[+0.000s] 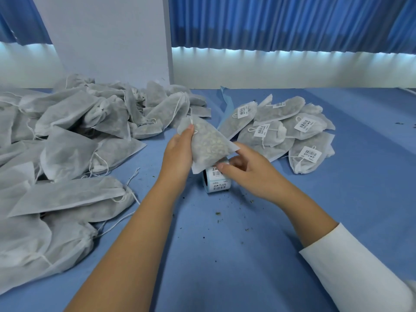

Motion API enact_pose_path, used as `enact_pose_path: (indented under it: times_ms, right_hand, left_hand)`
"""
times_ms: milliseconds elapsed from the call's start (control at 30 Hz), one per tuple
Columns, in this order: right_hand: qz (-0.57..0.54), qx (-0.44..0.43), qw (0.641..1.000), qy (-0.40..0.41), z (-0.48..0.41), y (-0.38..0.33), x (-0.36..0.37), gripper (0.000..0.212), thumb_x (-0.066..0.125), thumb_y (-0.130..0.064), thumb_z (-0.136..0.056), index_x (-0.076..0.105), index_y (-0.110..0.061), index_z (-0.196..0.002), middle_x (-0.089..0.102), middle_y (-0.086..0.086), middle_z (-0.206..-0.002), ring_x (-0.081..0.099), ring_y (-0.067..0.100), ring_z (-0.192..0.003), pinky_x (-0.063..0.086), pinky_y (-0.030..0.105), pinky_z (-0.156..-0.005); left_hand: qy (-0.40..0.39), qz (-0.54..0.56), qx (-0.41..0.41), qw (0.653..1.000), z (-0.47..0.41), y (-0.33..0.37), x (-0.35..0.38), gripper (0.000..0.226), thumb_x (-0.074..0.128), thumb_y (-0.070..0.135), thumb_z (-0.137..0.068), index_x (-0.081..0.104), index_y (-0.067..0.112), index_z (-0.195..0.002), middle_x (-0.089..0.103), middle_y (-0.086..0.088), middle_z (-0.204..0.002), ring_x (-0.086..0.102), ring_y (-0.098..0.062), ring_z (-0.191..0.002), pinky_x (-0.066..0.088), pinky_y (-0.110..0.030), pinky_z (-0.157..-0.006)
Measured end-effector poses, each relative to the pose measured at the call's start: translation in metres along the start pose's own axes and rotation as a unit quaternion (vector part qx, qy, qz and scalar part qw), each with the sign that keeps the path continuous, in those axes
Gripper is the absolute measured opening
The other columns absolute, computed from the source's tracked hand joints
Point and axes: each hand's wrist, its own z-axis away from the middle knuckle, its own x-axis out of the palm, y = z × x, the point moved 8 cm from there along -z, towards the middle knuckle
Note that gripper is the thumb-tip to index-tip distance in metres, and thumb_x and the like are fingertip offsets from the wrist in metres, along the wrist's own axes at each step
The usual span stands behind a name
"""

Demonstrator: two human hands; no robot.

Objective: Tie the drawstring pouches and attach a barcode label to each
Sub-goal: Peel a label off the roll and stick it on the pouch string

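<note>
My left hand (177,149) grips a filled white drawstring pouch (208,143) by its tied neck and holds it above the blue table. Just below the pouch stands a roll of barcode labels (217,182). My right hand (245,167) reaches in under the pouch's lower corner, with thumb and forefinger at the top of the roll; the pouch partly hides the fingertips, so I cannot tell whether they pinch a label. A big heap of unlabelled pouches (67,136) lies to the left. A smaller pile of labelled pouches (290,129) lies to the right.
The blue table (225,255) has dried herb crumbs (218,213) scattered near the roll. A white panel (108,41) and blue curtains (281,21) stand behind the table. A strip of blue backing paper (227,104) sticks up beside the labelled pile.
</note>
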Motion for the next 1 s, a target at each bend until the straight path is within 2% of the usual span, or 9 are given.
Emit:
enact_pose_path:
  times_ms: [100,233,300,400,500,633,867,933,1000]
  right_hand:
    - [0.055,-0.001,0.998,0.009,0.003,-0.003,-0.010,0.025,0.067,-0.023,-0.089,0.061,-0.041,-0.105,0.064,-0.016,-0.090,0.059,0.001,-0.067,0.042,0.010,-0.064]
    - [0.108,-0.023,0.993,0.051,0.004,-0.012,-0.019,0.023,0.071,-0.023,-0.086,0.063,-0.043,-0.094,0.062,-0.017,-0.102,0.061,-0.001,-0.081,0.042,0.006,-0.068]
    - [0.113,-0.030,0.990,0.072,0.004,-0.013,-0.022,0.019,0.075,-0.023,-0.084,0.067,-0.038,-0.094,0.062,-0.015,-0.102,0.061,-0.004,-0.082,0.042,0.006,-0.069]
    - [0.129,-0.048,0.985,0.102,0.005,-0.018,-0.024,0.020,0.078,-0.023,-0.081,0.064,-0.038,-0.085,0.058,-0.016,-0.097,0.057,-0.010,-0.080,0.042,0.007,-0.070]
    - [0.159,-0.078,0.976,0.126,0.008,-0.024,-0.025,0.025,0.080,-0.021,-0.080,0.063,-0.039,-0.080,0.058,-0.014,-0.091,0.056,-0.006,-0.074,0.042,0.006,-0.069]
    - [0.200,-0.087,0.966,0.136,0.009,-0.029,-0.024,0.016,0.078,-0.018,-0.081,0.076,-0.020,-0.097,0.070,-0.005,-0.091,0.063,0.005,-0.078,0.048,0.013,-0.075]
    - [0.213,-0.079,0.961,0.155,0.013,-0.032,-0.026,0.006,0.072,-0.024,-0.087,0.075,-0.025,-0.091,0.062,-0.023,-0.075,0.059,-0.007,-0.073,0.045,0.009,-0.068]
    - [0.234,-0.083,0.957,0.147,0.013,-0.032,-0.025,0.005,0.070,-0.025,-0.087,0.074,-0.027,-0.090,0.062,-0.023,-0.077,0.058,-0.003,-0.071,0.048,0.017,-0.067]
    - [0.234,-0.104,0.957,0.134,0.013,-0.033,-0.022,0.003,0.070,-0.021,-0.087,0.072,-0.024,-0.087,0.063,-0.016,-0.089,0.057,0.001,-0.082,0.051,0.027,-0.072]
  left_hand:
    - [0.004,0.015,-0.037,0.999,-0.004,-0.011,-0.001,0.024,0.051,0.042,-0.098,0.068,0.025,-0.093,0.075,0.005,-0.093,0.071,-0.009,-0.089,0.051,-0.024,-0.073]
    - [0.009,0.015,-0.043,0.999,-0.006,-0.014,-0.003,0.023,0.051,0.042,-0.098,0.066,0.026,-0.094,0.073,0.000,-0.106,0.069,-0.015,-0.100,0.052,-0.032,-0.088]
    - [0.010,0.014,-0.034,0.999,-0.005,-0.011,-0.004,0.024,0.051,0.044,-0.098,0.067,0.026,-0.093,0.074,0.002,-0.102,0.070,-0.014,-0.098,0.053,-0.031,-0.086]
    - [0.013,-0.002,-0.016,1.000,-0.005,-0.006,-0.003,0.027,0.051,0.046,-0.097,0.067,0.028,-0.084,0.074,0.011,-0.082,0.071,-0.009,-0.083,0.052,-0.026,-0.072]
    - [0.020,-0.014,-0.011,1.000,-0.004,-0.001,-0.003,0.030,0.050,0.046,-0.097,0.067,0.027,-0.081,0.072,0.012,-0.076,0.069,-0.007,-0.077,0.049,-0.024,-0.067]
    - [0.022,-0.013,-0.025,0.999,-0.003,-0.004,-0.005,0.030,0.050,0.044,-0.098,0.069,0.023,-0.088,0.074,0.005,-0.088,0.070,-0.009,-0.082,0.048,-0.023,-0.066]
    - [0.022,-0.014,-0.040,0.999,-0.003,-0.007,-0.006,0.035,0.050,0.044,-0.098,0.069,0.016,-0.101,0.075,-0.003,-0.100,0.071,-0.015,-0.089,0.049,-0.025,-0.069]
    - [0.025,-0.015,-0.041,0.999,-0.003,-0.007,-0.006,0.034,0.050,0.044,-0.098,0.069,0.016,-0.100,0.075,-0.003,-0.100,0.071,-0.014,-0.089,0.049,-0.025,-0.070]
    - [0.028,-0.017,-0.043,0.999,-0.003,-0.008,-0.007,0.033,0.050,0.044,-0.098,0.068,0.017,-0.099,0.074,-0.002,-0.099,0.070,-0.015,-0.089,0.049,-0.025,-0.070]
